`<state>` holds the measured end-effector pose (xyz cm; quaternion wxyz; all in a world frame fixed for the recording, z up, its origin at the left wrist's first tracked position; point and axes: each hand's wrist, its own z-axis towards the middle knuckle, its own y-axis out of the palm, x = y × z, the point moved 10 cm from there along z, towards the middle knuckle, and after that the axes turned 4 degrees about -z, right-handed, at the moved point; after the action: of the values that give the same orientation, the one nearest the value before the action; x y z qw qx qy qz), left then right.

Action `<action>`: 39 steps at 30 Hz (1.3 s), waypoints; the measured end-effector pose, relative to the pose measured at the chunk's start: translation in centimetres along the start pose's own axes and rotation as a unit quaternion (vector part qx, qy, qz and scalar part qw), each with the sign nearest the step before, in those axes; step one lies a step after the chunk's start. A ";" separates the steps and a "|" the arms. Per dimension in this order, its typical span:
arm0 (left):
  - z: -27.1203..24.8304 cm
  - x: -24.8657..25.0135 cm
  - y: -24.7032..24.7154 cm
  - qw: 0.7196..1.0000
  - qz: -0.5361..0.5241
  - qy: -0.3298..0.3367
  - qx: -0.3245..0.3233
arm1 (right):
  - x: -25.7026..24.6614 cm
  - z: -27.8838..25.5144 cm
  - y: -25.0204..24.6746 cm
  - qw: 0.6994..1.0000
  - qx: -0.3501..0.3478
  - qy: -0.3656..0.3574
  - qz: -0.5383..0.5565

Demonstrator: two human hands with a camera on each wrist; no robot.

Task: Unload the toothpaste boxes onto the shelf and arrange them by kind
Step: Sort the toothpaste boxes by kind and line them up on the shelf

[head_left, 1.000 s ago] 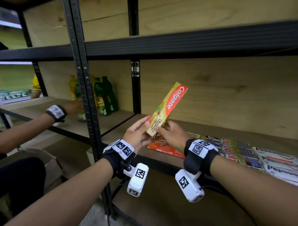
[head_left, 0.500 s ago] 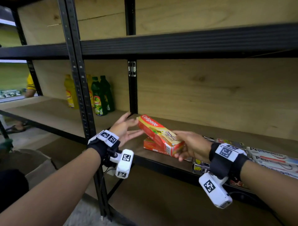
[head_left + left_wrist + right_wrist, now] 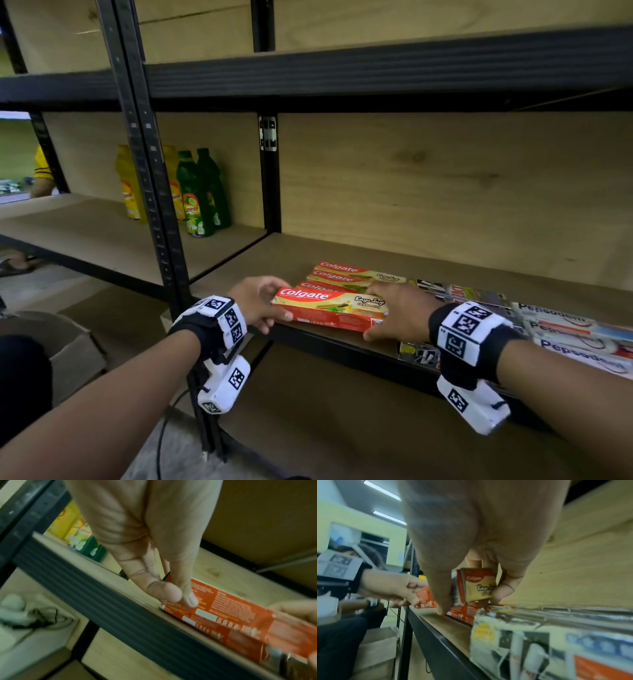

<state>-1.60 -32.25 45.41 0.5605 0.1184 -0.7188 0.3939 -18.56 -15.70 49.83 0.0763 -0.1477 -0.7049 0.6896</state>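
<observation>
A red and yellow Colgate box (image 3: 330,308) lies flat near the front edge of the wooden shelf (image 3: 479,270), on top of another Colgate box. My left hand (image 3: 263,305) pinches its left end between thumb and fingers (image 3: 171,595). My right hand (image 3: 390,311) grips its right end (image 3: 477,586), thumb at the front and fingers behind. More Colgate boxes (image 3: 352,274) lie in a row just behind it. Black and silver boxes (image 3: 462,291) and white Pepsodent boxes (image 3: 575,329) lie flat to the right.
Yellow and green bottles (image 3: 191,192) stand at the back of the neighbouring shelf bay on the left. A black steel upright (image 3: 144,171) divides the bays. A cardboard box (image 3: 68,346) sits on the floor at lower left. Another person (image 3: 42,171) is at the far left.
The Colgate box went from tilted upright in both hands to lying flat on the stack at the shelf's front. My left hand let go midway, then took hold of the left end again.
</observation>
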 end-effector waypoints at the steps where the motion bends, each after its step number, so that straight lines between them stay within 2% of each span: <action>1: 0.1 0.4 0.0 0.997 0.071 0.000 0.005 | 0.0 0.2 0.2 1.000 -0.003 -0.002 -0.012; 3: 0.2 1.1 -0.1 0.977 0.214 -0.013 0.015 | -0.1 0.3 0.5 1.000 -0.008 -0.003 -0.023; 5: 0.3 1.5 0.0 0.961 0.275 -0.011 0.022 | -0.1 0.2 0.7 1.000 -0.005 -0.002 -0.021; 13: 0.8 2.6 0.0 0.954 0.294 0.040 0.044 | 0.3 0.3 1.1 0.999 -0.026 -0.017 0.030; 18: 1.5 2.9 1.5 0.958 0.282 0.049 -0.025 | 1.0 1.5 0.7 0.995 -0.078 -0.026 0.064; 21: 1.6 2.7 2.3 0.953 0.297 0.040 -0.050 | 2.6 3.4 -0.4 0.994 -0.059 0.009 0.093; 24: 1.9 2.8 2.5 0.939 0.337 0.029 -0.060 | 4.0 6.1 -1.0 0.997 -0.052 0.030 0.051; 30: 2.3 4.1 3.9 0.922 0.380 0.004 -0.075 | 5.1 9.9 0.1 0.993 -0.101 0.043 -0.050; 35: 2.5 4.0 4.2 0.909 0.409 -0.007 -0.079 | 3.9 10.6 0.7 0.974 -0.191 0.030 -0.120; 39: 2.3 4.1 4.3 0.906 0.417 -0.008 -0.076 | 3.2 11.2 0.5 0.966 -0.201 0.020 -0.162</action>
<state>-7.28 -29.90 47.14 0.3465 -0.2314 -0.7351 0.5348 -24.99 -25.33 48.57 0.1696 -0.0576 -0.8419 0.5091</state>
